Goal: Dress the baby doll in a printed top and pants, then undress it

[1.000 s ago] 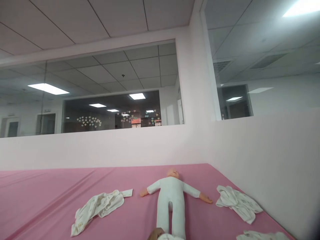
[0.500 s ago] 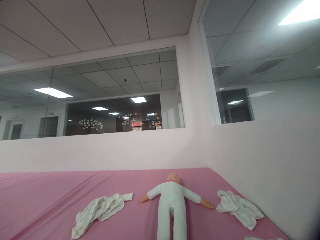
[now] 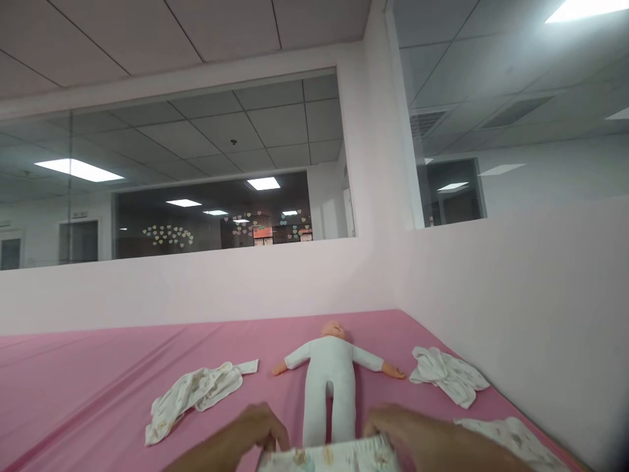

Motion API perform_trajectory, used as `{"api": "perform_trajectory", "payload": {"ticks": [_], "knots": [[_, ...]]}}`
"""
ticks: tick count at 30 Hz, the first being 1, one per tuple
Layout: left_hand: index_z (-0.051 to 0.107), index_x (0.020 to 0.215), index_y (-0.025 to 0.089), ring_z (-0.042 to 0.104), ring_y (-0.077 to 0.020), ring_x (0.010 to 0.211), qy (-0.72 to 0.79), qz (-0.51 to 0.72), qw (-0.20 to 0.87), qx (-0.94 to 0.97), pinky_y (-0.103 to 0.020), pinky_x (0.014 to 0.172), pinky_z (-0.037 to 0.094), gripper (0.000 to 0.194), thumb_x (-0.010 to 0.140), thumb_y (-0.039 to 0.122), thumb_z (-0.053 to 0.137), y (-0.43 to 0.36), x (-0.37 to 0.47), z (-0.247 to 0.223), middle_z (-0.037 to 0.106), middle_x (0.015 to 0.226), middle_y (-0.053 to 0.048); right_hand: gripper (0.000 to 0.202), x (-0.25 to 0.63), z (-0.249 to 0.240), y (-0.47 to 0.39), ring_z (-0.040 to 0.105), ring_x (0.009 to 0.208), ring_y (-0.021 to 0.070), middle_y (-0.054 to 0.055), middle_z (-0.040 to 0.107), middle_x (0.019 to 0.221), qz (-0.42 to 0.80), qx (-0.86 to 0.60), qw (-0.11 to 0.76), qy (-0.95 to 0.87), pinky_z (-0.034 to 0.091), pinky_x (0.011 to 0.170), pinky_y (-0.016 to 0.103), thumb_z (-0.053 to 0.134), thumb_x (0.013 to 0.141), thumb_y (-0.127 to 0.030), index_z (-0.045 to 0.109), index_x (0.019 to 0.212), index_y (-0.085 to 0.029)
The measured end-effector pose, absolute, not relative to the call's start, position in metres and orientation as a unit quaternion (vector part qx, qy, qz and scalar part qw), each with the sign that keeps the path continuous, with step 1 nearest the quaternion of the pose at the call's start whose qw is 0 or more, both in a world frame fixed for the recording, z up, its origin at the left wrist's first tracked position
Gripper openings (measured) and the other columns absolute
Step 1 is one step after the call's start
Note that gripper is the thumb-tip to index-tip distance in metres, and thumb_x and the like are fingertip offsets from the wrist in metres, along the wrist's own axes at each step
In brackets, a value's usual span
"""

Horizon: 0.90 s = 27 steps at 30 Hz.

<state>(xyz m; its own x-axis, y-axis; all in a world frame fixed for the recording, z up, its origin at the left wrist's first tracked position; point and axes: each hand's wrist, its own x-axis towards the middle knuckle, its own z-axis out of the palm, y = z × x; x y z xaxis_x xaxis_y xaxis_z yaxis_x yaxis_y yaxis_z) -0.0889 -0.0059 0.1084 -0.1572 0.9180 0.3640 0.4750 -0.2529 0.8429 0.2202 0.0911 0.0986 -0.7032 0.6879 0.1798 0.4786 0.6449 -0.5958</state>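
The printed garment [image 3: 331,459] is white with small coloured motifs, its finely gathered top edge drawn out nearly level between the left hand [image 3: 259,426] and the right hand [image 3: 400,426], which grip it at either end; its lower part runs out of view. Just beyond, the doll [image 3: 330,367], with a white body and sleeves and flesh-coloured head and hands, lies stretched out, arms spread, legs slightly apart, feet hidden behind the garment.

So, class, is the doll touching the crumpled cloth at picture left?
Apart: the head view shows pink sheet between the doll's hand and the crumpled cloth.
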Motion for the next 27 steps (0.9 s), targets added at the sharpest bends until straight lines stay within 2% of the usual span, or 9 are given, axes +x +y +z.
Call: {"api": "perform_trajectory", "payload": {"ticks": [2, 5, 8, 12, 15, 18, 20, 23, 27], "knots": [[0.073, 0.087, 0.025, 0.062, -0.0213, 0.088, 0.574, 0.418, 0.234, 0.664, -0.027, 0.079, 0.052, 0.022, 0.07, 0.037, 0.078, -0.019, -0.099, 0.119, 0.069, 0.094, -0.003, 0.024, 0.226, 0.133, 0.085, 0.06, 0.08, 0.0171, -0.002, 0.066, 0.088, 0.261, -0.324, 0.171, -0.893, 0.041, 0.063, 0.023, 0.075, 0.07, -0.038, 0.069, 0.089, -0.023], [0.072, 0.102, 0.028, 0.06, -0.022, 0.094, 0.577, 0.357, 0.197, 0.708, -0.023, 0.074, 0.05, 0.028, 0.076, 0.038, 0.072, -0.028, -0.104, 0.135, 0.067, 0.101, -0.004, 0.019, 0.227, 0.172, 0.078, 0.058, 0.079, 0.0153, -0.002, 0.064, 0.085, 0.222, -0.312, 0.215, -0.898, 0.039, 0.064, 0.023, 0.063, 0.082, -0.041, 0.067, 0.083, -0.022], [0.069, 0.097, 0.022, 0.058, -0.017, 0.074, 0.543, 0.421, 0.233, 0.688, -0.021, 0.061, 0.047, 0.027, 0.079, 0.041, 0.068, -0.026, -0.093, 0.152, 0.063, 0.086, -0.004, 0.026, 0.221, 0.187, 0.075, 0.054, 0.073, 0.0133, -0.001, 0.061, 0.08, 0.203, -0.315, 0.289, -0.881, 0.038, 0.062, 0.022, 0.056, 0.087, -0.044, 0.065, 0.08, -0.021], [0.061, 0.092, 0.02, 0.044, -0.0086, 0.053, 0.519, 0.502, 0.29, 0.628, -0.017, 0.047, 0.033, 0.03, 0.079, 0.046, 0.068, -0.019, -0.066, 0.173, 0.048, 0.065, 0.003, 0.034, 0.216, 0.186, 0.074, 0.049, 0.07, 0.0124, 0.001, 0.058, 0.081, 0.204, -0.35, 0.356, -0.842, 0.036, 0.059, 0.023, 0.052, 0.089, -0.051, 0.063, 0.083, -0.019], [0.06, 0.099, 0.02, 0.044, -0.009, 0.062, 0.515, 0.481, 0.286, 0.649, -0.019, 0.056, 0.034, 0.031, 0.083, 0.046, 0.065, -0.013, -0.048, 0.181, 0.046, 0.069, 0.003, 0.029, 0.212, 0.185, 0.07, 0.05, 0.074, 0.0136, 0.002, 0.059, 0.088, 0.236, -0.356, 0.291, -0.856, 0.035, 0.06, 0.022, 0.06, 0.084, -0.049, 0.063, 0.086, -0.02], [0.061, 0.099, 0.02, 0.047, -0.0117, 0.074, 0.507, 0.406, 0.241, 0.721, -0.023, 0.065, 0.037, 0.03, 0.087, 0.048, 0.059, -0.007, -0.035, 0.182, 0.054, 0.083, 0.0, 0.026, 0.201, 0.18, 0.065, 0.051, 0.083, 0.0158, 0.001, 0.059, 0.088, 0.272, -0.299, 0.202, -0.892, 0.035, 0.063, 0.021, 0.071, 0.075, -0.042, 0.063, 0.081, -0.019], [0.063, 0.101, 0.022, 0.048, -0.0127, 0.078, 0.501, 0.355, 0.204, 0.762, -0.024, 0.068, 0.038, 0.03, 0.089, 0.048, 0.057, -0.006, -0.03, 0.184, 0.058, 0.091, -0.002, 0.022, 0.193, 0.172, 0.064, 0.049, 0.077, 0.0133, 0.0, 0.055, 0.079, 0.314, -0.243, 0.167, -0.902, 0.034, 0.062, 0.021, 0.066, 0.079, -0.036, 0.059, 0.076, -0.016], [0.064, 0.105, 0.025, 0.048, -0.0128, 0.078, 0.483, 0.239, 0.171, 0.825, -0.022, 0.067, 0.038, 0.029, 0.09, 0.047, 0.055, -0.008, -0.033, 0.191, 0.059, 0.089, -0.001, 0.02, 0.193, 0.16, 0.07, 0.041, 0.067, 0.009, -0.003, 0.046, 0.071, 0.384, -0.199, 0.138, -0.891, 0.031, 0.06, 0.021, 0.057, 0.086, -0.03, 0.053, 0.074, -0.015], [0.067, 0.099, 0.023, 0.049, -0.0127, 0.073, 0.5, 0.115, 0.146, 0.846, -0.021, 0.063, 0.037, 0.032, 0.087, 0.051, 0.057, -0.015, -0.06, 0.196, 0.058, 0.08, 0.0, 0.026, 0.216, 0.156, 0.084, 0.037, 0.067, 0.0084, -0.003, 0.04, 0.071, 0.396, -0.205, 0.105, -0.889, 0.028, 0.06, 0.021, 0.059, 0.087, -0.037, 0.052, 0.074, -0.015]]}}
